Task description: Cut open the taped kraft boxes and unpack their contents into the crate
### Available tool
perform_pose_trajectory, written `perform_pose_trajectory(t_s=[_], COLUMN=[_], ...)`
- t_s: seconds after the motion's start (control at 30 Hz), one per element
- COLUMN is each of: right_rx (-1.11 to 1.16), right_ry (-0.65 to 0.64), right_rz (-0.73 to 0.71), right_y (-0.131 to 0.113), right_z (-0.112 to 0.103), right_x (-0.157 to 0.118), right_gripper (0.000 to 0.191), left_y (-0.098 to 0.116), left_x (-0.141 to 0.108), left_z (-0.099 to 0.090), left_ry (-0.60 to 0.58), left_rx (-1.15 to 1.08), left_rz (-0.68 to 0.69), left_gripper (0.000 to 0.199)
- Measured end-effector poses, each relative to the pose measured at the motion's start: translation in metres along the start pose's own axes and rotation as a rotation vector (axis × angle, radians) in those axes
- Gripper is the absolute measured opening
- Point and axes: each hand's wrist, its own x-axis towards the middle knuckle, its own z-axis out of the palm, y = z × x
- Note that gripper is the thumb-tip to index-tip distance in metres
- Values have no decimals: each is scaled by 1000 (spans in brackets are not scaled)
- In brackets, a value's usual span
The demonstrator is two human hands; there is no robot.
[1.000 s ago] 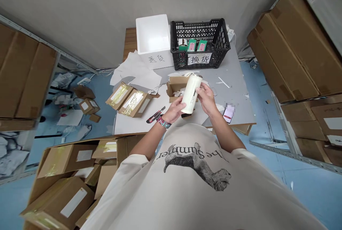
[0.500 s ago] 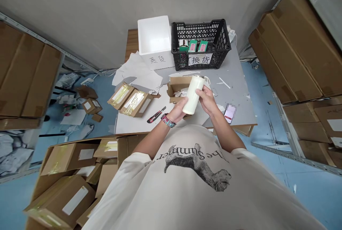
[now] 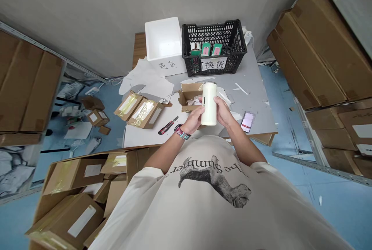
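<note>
Since the earlier frame, the cream-white bottle [image 3: 209, 103] has swung from a lean to nearly upright, and it now stands just above the middle of the frame. Both hands grip it, curled partly closed around its lower half: the left hand [image 3: 192, 119], with a patterned wristband [image 3: 181, 132], on one side and the right hand [image 3: 223, 112] on the other. Just behind the bottle, an opened cardboard box [image 3: 190, 97] sits on the grey table [image 3: 257, 87]. A red-and-black utility knife [image 3: 167, 125] lies lower left of the left hand, and a phone [image 3: 246, 123] lies right of the right hand. Two taped cartons [image 3: 138, 112] rest farther left. At the upper edge of the table, a white foam box [image 3: 162, 38] stands beside a black plastic crate [image 3: 214, 35] holding small green packages [image 3: 205, 49].
</note>
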Motion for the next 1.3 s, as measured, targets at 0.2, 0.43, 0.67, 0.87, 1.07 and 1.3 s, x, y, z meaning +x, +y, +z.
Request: perform_pose_trajectory(t_s=[0.2, 0.43, 0.67, 0.87, 1.07, 1.3], right_rx=[-45, -45, -149, -195, -134, -201], right_ry=[134, 95, 198, 67, -246, -110], right_rz=[-101, -139, -236, -225, -176, -230], right_y=[5, 0, 4, 5, 21, 47], right_z=[-9, -8, -9, -16, -23, -31], right_x=[1, -5, -5, -10, -8, 2], right_gripper=[74, 72, 76, 85, 95, 63], left_y=[3, -1, -1, 57, 87, 61], left_x=[4, 0, 1, 10, 15, 6], left_z=[-3, -2, -12, -37, -50, -73], left_ry=[79, 6, 133, 70, -239, 120], left_rx=[65, 62, 188, 184, 387, 533], left_rz=[37, 39, 118, 278, 306, 380], left_gripper=[76, 79, 76, 79, 80, 70])
